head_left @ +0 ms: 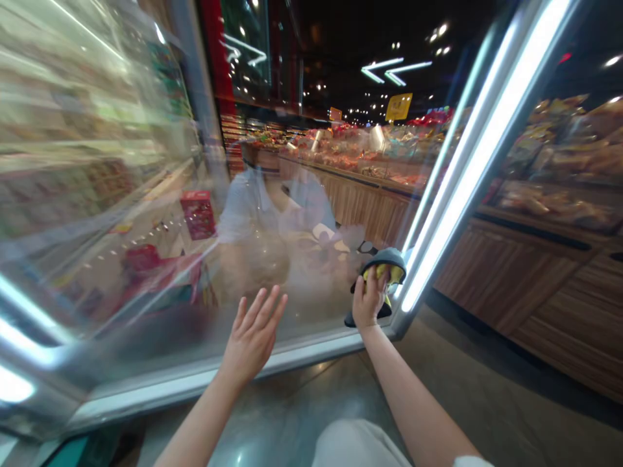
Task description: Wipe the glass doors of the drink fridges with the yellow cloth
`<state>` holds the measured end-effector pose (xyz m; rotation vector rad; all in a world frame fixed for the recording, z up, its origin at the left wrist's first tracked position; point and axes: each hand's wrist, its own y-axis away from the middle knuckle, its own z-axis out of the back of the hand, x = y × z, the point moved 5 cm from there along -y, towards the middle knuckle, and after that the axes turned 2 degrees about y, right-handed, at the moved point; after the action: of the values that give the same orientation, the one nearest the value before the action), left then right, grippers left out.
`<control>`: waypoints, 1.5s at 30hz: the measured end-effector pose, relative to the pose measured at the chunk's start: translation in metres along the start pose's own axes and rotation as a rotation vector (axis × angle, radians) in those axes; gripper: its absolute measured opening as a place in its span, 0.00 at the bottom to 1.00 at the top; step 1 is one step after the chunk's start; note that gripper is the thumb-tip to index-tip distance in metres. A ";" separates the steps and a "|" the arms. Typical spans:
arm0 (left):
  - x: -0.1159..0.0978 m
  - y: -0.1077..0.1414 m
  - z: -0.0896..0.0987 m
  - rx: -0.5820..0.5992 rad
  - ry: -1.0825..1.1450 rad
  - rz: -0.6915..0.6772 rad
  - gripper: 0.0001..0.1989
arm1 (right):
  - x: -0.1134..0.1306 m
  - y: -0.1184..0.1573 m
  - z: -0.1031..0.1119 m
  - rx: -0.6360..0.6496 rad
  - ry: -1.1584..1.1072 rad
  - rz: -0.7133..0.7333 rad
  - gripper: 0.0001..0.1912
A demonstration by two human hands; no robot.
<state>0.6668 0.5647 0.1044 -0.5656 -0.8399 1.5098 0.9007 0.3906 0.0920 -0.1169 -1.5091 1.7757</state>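
A glass door (311, 311) in a pale metal frame stands tilted across my view. Low on the pane, close to its right edge, my right hand (370, 299) grips a folded cloth (384, 258), dark grey on one side and yellow on the other. The cloth appears to press against the glass, beside the bright light strip. My left hand (256, 327) holds nothing; its fingers are spread, palm toward the lower middle of the pane. Whether that palm touches the glass, I cannot tell. A person's reflection shows in the pane.
Blurred stocked shelves (97, 155) and a red box (198, 214) are at the left. A long light strip (481, 149) runs up the door's right side. Wood-panelled counters (530, 292) piled with packaged goods stand at the right. My knee (357, 444) is at the bottom, above the shiny floor.
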 end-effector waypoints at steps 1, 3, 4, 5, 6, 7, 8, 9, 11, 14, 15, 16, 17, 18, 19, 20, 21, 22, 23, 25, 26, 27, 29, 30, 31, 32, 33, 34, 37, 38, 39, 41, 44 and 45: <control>0.002 0.002 0.001 -0.002 -0.006 0.007 0.36 | 0.018 -0.002 -0.004 0.010 -0.003 0.037 0.25; 0.006 0.005 0.001 -0.002 -0.008 0.009 0.37 | 0.051 0.010 -0.009 0.068 0.009 0.184 0.21; 0.007 0.007 0.001 0.000 -0.009 0.004 0.37 | 0.061 0.021 -0.010 0.105 0.019 0.276 0.18; 0.009 0.009 0.001 0.005 -0.010 -0.005 0.38 | 0.066 0.033 -0.009 0.143 0.028 0.368 0.17; 0.010 0.011 0.002 0.009 -0.015 -0.013 0.38 | 0.064 0.043 -0.007 0.180 0.038 0.452 0.16; 0.013 0.014 0.004 0.012 -0.021 -0.018 0.38 | 0.058 0.050 -0.004 0.209 0.050 0.515 0.15; 0.015 0.016 0.006 0.014 -0.029 -0.019 0.38 | 0.050 0.051 -0.001 0.228 0.064 0.552 0.14; 0.019 0.019 0.008 0.013 -0.038 -0.014 0.38 | 0.041 0.047 0.002 0.229 0.079 0.556 0.14; 0.026 0.025 0.014 0.008 -0.057 0.007 0.37 | 0.034 0.027 0.004 0.179 0.091 0.475 0.14; 0.036 0.031 0.021 -0.006 -0.086 0.046 0.38 | 0.063 0.001 -0.003 0.085 0.037 0.323 0.18; 0.038 0.033 0.023 -0.012 -0.092 0.055 0.38 | 0.082 0.000 -0.008 0.077 0.014 0.317 0.19; 0.040 0.034 0.024 -0.017 -0.096 0.061 0.39 | 0.101 0.004 -0.012 0.085 -0.005 0.348 0.19; 0.041 0.035 0.024 -0.022 -0.098 0.063 0.39 | 0.117 0.012 -0.016 0.108 -0.018 0.409 0.20; 0.041 0.036 0.025 -0.024 -0.100 0.059 0.39 | 0.130 0.023 -0.018 0.146 -0.027 0.496 0.20; 0.042 0.036 0.026 -0.024 -0.104 0.054 0.39 | 0.136 0.035 -0.019 0.192 -0.037 0.596 0.20; 0.043 0.037 0.027 -0.023 -0.109 0.049 0.39 | 0.135 0.047 -0.018 0.237 -0.050 0.700 0.20; 0.044 0.039 0.028 -0.021 -0.115 0.046 0.40 | 0.128 0.055 -0.014 0.276 -0.065 0.797 0.19; 0.046 0.040 0.030 -0.019 -0.121 0.048 0.40 | 0.118 0.059 -0.010 0.297 -0.077 0.875 0.19; 0.048 0.042 0.032 -0.018 -0.127 0.055 0.40 | 0.106 0.057 -0.005 0.294 -0.081 0.921 0.17; 0.055 0.046 0.038 -0.021 -0.137 0.077 0.40 | 0.088 0.036 0.003 0.229 -0.052 0.889 0.15; 0.058 0.048 0.040 -0.023 -0.140 0.090 0.40 | 0.087 0.021 0.005 0.180 -0.027 0.815 0.14; 0.061 0.050 0.042 -0.024 -0.143 0.102 0.40 | 0.092 0.007 0.005 0.130 -0.007 0.714 0.15; 0.066 0.053 0.045 -0.023 -0.146 0.123 0.40 | 0.117 -0.012 0.002 0.052 0.008 0.518 0.17; 0.068 0.055 0.045 -0.021 -0.146 0.132 0.39 | 0.135 -0.013 -0.002 0.040 -0.002 0.462 0.18; 0.070 0.056 0.044 -0.019 -0.147 0.139 0.39 | 0.154 -0.008 -0.006 0.052 -0.015 0.452 0.20; 0.070 0.058 0.043 -0.016 -0.148 0.143 0.39 | 0.171 0.001 -0.011 0.086 -0.031 0.478 0.21; 0.071 0.059 0.042 -0.011 -0.150 0.145 0.39 | 0.183 0.014 -0.016 0.134 -0.050 0.536 0.22; 0.071 0.061 0.041 -0.005 -0.151 0.146 0.39 | 0.189 0.028 -0.019 0.193 -0.074 0.620 0.22; 0.073 0.069 0.043 0.006 -0.163 0.154 0.39 | 0.169 0.066 -0.018 0.347 -0.150 0.903 0.21; 0.075 0.072 0.045 0.004 -0.169 0.161 0.39 | 0.154 0.070 -0.015 0.367 -0.165 0.966 0.20; 0.077 0.076 0.049 0.000 -0.174 0.171 0.39 | 0.140 0.068 -0.011 0.361 -0.168 0.992 0.19; 0.083 0.083 0.056 -0.007 -0.184 0.196 0.40 | 0.123 0.050 -0.007 0.296 -0.135 0.930 0.17; 0.090 0.091 0.065 -0.007 -0.196 0.237 0.40 | 0.142 0.018 -0.007 0.130 -0.079 0.645 0.17; 0.092 0.093 0.066 -0.005 -0.199 0.249 0.41 | 0.159 0.015 -0.009 0.094 -0.075 0.569 0.18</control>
<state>0.5464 0.6451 0.0843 -0.5445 -0.9523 1.8143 0.7889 0.4937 0.1403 -0.4768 -1.5400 2.3133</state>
